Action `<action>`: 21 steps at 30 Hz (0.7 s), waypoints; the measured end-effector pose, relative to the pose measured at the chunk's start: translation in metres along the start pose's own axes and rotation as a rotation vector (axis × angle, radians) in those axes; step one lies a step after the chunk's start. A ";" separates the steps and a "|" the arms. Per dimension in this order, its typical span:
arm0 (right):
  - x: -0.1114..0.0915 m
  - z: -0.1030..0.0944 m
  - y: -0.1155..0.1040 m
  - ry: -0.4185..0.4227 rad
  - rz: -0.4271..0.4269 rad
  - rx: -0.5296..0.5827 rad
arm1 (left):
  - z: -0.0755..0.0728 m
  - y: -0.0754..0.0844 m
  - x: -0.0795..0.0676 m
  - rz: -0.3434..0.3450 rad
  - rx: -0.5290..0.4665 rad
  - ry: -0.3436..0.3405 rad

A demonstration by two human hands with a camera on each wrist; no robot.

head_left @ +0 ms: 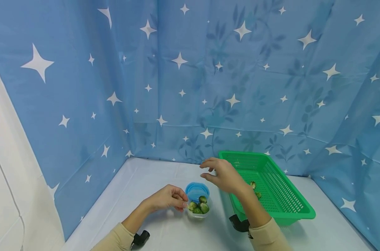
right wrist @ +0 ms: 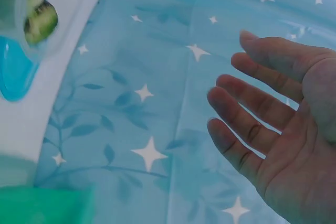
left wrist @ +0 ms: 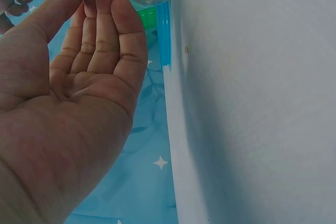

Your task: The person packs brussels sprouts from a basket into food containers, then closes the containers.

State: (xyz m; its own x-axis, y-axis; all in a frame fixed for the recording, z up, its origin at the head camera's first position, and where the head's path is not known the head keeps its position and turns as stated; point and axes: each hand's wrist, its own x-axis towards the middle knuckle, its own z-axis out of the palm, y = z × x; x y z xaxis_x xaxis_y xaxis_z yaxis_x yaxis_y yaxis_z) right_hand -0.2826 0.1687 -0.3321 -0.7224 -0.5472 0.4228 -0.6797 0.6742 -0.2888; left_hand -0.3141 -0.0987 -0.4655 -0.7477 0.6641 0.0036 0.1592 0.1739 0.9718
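A small clear plastic container [head_left: 197, 215] stands on the white table with several Brussels sprouts [head_left: 203, 208] in it. Its blue lid [head_left: 197, 190] is right behind it. My left hand [head_left: 168, 198] is at the container's left side, thumb and fingertips pinching its edge; the exact contact is partly hidden. My right hand [head_left: 222, 174] hovers between the container and a green basket [head_left: 298, 195], its fingers loosely bent and holding nothing. In the right wrist view, the right fingers [right wrist: 247, 129] are spread apart, away from the container.
A few sprout pieces [head_left: 253, 184] lie inside the basket, partly behind the right forearm. A blue star-patterned curtain [head_left: 190, 87] hangs behind and left of the table [head_left: 130, 188]. A tiny crumb [left wrist: 186, 50] shows on the tabletop in the left wrist view.
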 end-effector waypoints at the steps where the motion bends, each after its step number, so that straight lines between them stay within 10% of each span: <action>1: 0.000 -0.003 0.000 0.006 0.001 -0.002 | 0.000 0.000 0.000 0.002 0.002 0.000; 21: -0.004 -0.056 0.059 0.006 0.147 0.027 | 0.001 0.000 -0.001 -0.007 -0.007 0.007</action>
State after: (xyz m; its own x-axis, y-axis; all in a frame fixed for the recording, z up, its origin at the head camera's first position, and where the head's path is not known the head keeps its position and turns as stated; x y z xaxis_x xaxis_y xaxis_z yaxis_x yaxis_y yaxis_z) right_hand -0.3128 0.2378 -0.3028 -0.8139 -0.4406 0.3788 -0.5697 0.7334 -0.3710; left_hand -0.3127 -0.0983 -0.4660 -0.7532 0.6578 -0.0018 0.1493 0.1736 0.9734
